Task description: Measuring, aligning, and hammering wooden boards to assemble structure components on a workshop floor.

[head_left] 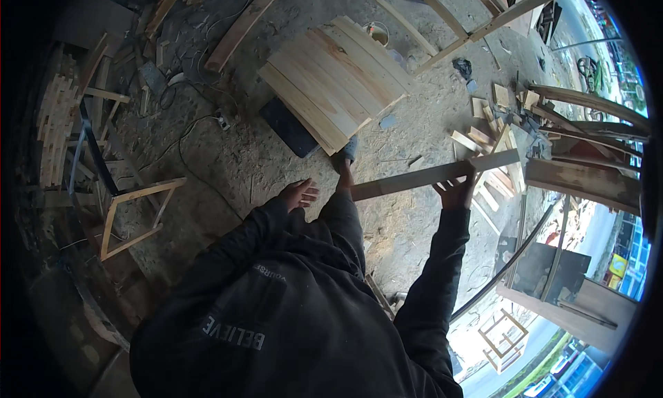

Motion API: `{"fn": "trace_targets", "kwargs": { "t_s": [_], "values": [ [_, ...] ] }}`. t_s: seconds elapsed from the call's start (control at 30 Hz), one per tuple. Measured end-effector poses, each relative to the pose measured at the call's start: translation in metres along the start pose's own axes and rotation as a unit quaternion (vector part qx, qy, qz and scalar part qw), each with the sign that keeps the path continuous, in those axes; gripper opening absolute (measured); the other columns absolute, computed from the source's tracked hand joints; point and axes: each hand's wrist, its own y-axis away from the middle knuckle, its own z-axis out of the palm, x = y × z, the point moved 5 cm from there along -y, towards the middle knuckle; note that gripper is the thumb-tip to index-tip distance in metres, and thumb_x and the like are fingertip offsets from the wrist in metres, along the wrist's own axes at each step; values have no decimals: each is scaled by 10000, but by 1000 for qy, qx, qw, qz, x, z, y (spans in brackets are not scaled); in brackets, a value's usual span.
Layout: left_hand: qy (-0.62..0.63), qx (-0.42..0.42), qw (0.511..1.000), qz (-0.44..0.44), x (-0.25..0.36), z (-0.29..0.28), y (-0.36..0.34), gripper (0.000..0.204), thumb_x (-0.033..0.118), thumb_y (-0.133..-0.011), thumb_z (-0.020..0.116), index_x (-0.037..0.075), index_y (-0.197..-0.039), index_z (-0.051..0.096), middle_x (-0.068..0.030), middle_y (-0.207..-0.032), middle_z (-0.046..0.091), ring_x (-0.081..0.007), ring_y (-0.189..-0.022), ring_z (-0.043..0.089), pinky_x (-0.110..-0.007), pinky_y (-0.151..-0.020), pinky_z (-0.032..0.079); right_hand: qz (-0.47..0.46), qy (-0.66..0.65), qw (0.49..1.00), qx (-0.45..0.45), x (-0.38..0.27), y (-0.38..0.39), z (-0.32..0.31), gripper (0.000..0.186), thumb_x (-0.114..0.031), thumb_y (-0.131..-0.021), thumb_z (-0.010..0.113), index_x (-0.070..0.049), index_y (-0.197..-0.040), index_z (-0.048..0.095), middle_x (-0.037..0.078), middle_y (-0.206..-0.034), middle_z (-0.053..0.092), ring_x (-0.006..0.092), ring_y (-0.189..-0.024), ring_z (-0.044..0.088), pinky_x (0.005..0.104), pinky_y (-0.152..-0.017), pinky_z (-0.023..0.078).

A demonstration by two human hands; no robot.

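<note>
1. One long flat board [407, 182] is in the right hand [457, 189]. The fingers are clamped on its edge, nearer the far right end.
2. The board slants up a little to the right. Its left end is beside the person's leg [344, 222]; I can't tell if they touch. Its right end is over some wood scraps [483, 139].
3. The left hand [298, 194] is out to the left of the leg, well apart from the board. Its fingers are a bit bent and a little apart.
4. In front is a big group of pale planks [335, 80], side by side. A dark flat thing [289, 125] sticks out from under their left side.
5. One foot [350, 149] is right by the near corner of the planks.
6. On the left is a wooden frame [110, 225] with four sides. Behind it is a pile of light sticks [59, 122].
7. A thin cord [181, 146] curls over the dusty ground [228, 170].
</note>
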Motion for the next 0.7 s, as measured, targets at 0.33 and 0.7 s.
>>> {"fn": "trace_targets", "kwargs": {
  "t_s": [0.33,0.7],
  "values": [
    [413,336,840,107,67,-104,-35,669,531,-1042,407,27,-1482,397,-141,-1479,483,-310,-1331,496,-471,-1118,389,249,237,934,-101,92,-205,425,1130,-793,-724,611,-196,-1588,193,92,-1602,224,371,-1426,246,699,-1020,265],
    [361,484,790,106,172,-193,-129,737,584,-1015,436,18,-1486,398,-169,-1510,449,-310,-1376,452,-443,-1129,356,-61,676,726,-114,103,-313,436,998,-678,-795,693,-139,-1546,317,155,-1601,263,446,-1430,279,532,-1143,279]
  ]
}}
